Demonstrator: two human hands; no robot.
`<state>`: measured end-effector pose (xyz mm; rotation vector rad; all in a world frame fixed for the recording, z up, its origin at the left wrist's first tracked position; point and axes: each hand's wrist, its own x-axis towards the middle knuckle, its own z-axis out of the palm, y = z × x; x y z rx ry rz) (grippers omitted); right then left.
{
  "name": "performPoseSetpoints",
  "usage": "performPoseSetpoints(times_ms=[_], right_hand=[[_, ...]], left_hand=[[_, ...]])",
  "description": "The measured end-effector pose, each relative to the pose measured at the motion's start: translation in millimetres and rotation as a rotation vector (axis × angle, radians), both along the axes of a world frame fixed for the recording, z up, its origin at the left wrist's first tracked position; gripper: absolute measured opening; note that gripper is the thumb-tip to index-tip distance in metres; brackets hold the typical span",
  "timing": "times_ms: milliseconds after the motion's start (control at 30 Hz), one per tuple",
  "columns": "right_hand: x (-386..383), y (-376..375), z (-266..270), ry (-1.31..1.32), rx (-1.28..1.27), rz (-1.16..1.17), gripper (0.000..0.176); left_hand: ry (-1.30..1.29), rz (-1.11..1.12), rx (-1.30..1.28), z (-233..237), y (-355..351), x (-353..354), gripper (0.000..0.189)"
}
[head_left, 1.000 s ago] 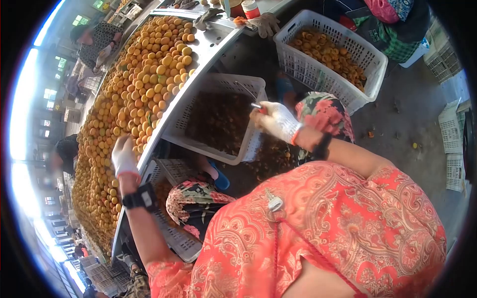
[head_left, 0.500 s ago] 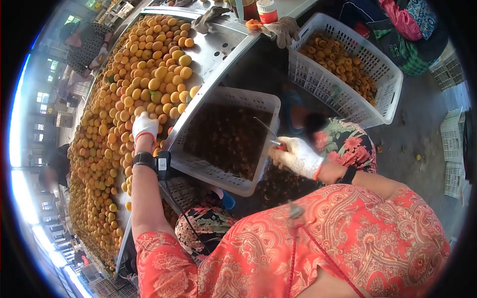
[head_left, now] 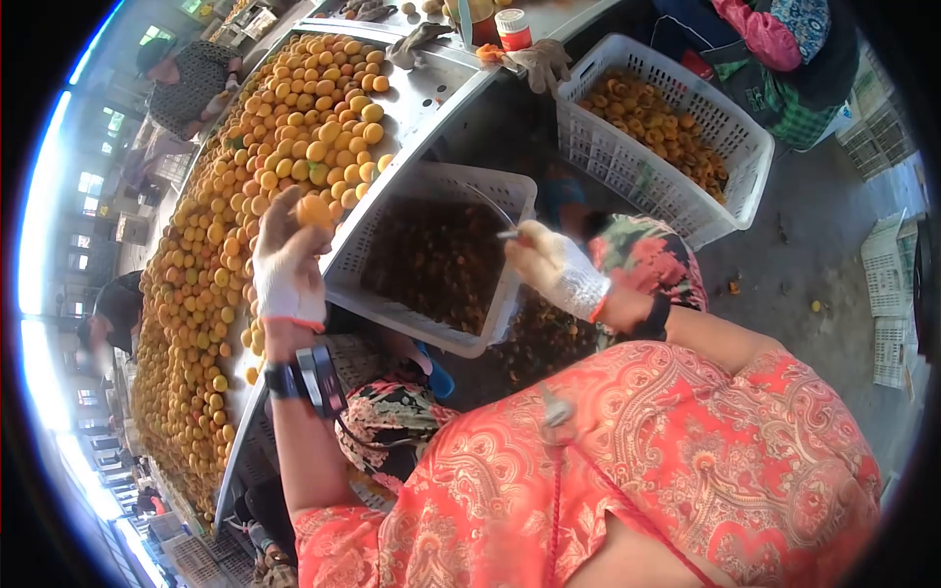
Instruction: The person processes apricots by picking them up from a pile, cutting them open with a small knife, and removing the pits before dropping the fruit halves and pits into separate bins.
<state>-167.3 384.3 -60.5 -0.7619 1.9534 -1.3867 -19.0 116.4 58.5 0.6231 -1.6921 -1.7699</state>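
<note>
My left hand, in a white glove with bare fingertips, holds an orange apricot between thumb and fingers over the table's edge. Behind it spreads a large heap of apricots on the metal table. My right hand, also gloved, is closed on the handle of a thin curved metal tool. The tool's wire reaches over a white crate with dark, small pieces in it, below the table edge. The tool does not touch the apricot.
A second white crate with opened fruit stands at the upper right. Gloves and a red-and-white jar lie on the table's far edge. One person is across the table, another at upper right. Crates stand far right.
My left hand has risen from the heap with an apricot in its fingers. My right hand has shifted slightly left and up with the tool, and the whole view has shifted a little.
</note>
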Motion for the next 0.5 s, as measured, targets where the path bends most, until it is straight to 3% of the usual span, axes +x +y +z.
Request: performPoseSetpoints(times_ms=[100,200,500], right_hand=[[21,5,42,-0.049,-0.315,0.131,0.021],[43,10,82,0.121,-0.434,0.242,0.021],[86,29,136,0.282,-0.428,0.360,0.025]], left_hand=[[0.068,-0.026,0.027,18,64,19,0.053],[0.118,-0.016,0.052,27,109,36,0.052],[0.181,0.036,0.042,54,171,67,0.050]])
